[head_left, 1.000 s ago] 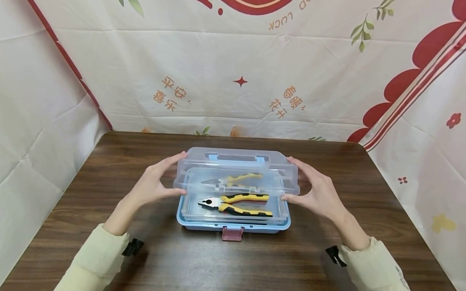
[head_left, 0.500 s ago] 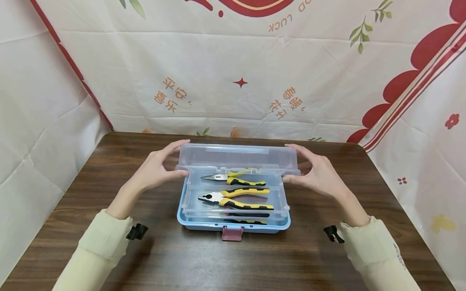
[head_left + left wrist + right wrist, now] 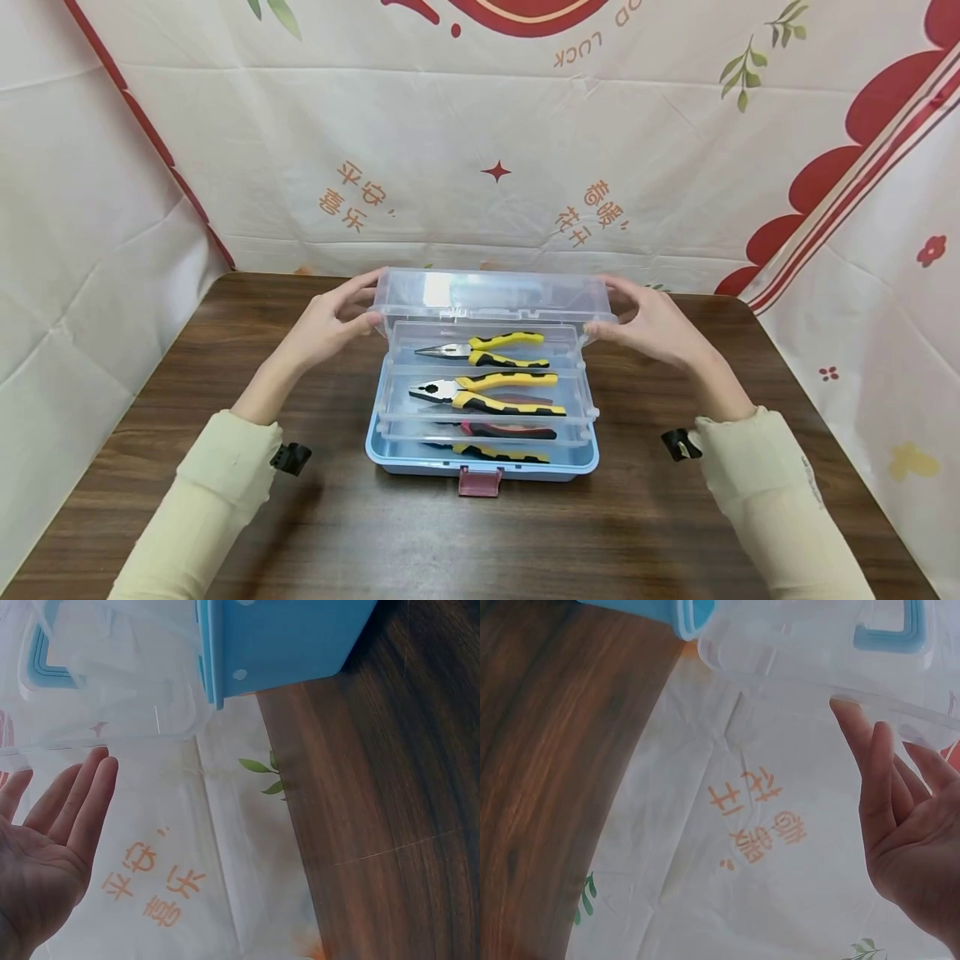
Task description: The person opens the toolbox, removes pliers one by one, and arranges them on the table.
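A light blue toolbox (image 3: 405,467) with a clear lid (image 3: 495,293) lies in the middle of the head view. The lid is tilted up and back. My left hand (image 3: 328,323) holds its left end between thumb and fingers, and my right hand (image 3: 651,323) holds the right end likewise. In the wrist views, fingertips touch the lid's edge. Beneath it, clear stepped trays carry needle-nose pliers (image 3: 517,341) and combination pliers (image 3: 510,403), both with yellow-black handles. Lower in the box lie a tool with red-black handles (image 3: 510,431) and another with yellow-black ones (image 3: 502,454), their heads partly hidden.
A dark red latch (image 3: 479,482) hangs at the box's front. The box stands on a dark wooden table (image 3: 480,550). Behind the table hangs a white printed cloth (image 3: 450,125). A blue carry handle (image 3: 892,637) shows on the lid in the right wrist view.
Both hands have swung the lid up and back. The trays have risen and shifted backward with it, uncovering the needle-nose pliers and the tools in the bottom of the box.
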Motion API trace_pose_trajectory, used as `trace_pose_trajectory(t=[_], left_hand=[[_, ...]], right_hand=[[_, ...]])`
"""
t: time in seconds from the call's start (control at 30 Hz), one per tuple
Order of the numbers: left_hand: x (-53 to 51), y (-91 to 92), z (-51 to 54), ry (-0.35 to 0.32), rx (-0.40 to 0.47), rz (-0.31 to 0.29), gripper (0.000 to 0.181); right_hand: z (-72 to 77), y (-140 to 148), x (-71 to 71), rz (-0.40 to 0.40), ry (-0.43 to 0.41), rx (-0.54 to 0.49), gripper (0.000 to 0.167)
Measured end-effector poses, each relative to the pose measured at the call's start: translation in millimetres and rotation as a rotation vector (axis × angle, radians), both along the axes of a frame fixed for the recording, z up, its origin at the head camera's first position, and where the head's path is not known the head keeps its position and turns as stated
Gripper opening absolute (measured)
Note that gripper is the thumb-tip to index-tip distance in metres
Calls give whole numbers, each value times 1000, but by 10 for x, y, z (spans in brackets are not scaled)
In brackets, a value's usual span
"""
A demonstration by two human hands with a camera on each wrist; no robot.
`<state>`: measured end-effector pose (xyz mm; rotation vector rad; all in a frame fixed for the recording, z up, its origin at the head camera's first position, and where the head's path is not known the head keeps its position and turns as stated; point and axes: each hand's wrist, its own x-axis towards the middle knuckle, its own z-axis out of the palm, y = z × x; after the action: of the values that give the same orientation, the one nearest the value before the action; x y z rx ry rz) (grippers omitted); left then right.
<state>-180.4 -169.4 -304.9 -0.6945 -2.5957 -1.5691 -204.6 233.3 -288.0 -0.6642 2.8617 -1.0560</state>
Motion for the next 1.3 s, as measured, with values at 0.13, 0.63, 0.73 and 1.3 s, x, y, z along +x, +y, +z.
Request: trace_pose_trajectory(t=[0.13,0.63,0.73,1.3], left_hand=[[-41,-8,-40,5,69,-15,49],[-179,5,-212,-74,177,33,42],[-204,15,-240,-70,183,33,42],[-421,-3,-692,9,86,112,45]], right_hand=[[39,-12,-92,4,-82,-24,65],[-133,40,-295,-37,-173,-237,55],[-215,60,-299,-55,-155,-302,52],[-685,21,-327,-187,-113,-505,50]])
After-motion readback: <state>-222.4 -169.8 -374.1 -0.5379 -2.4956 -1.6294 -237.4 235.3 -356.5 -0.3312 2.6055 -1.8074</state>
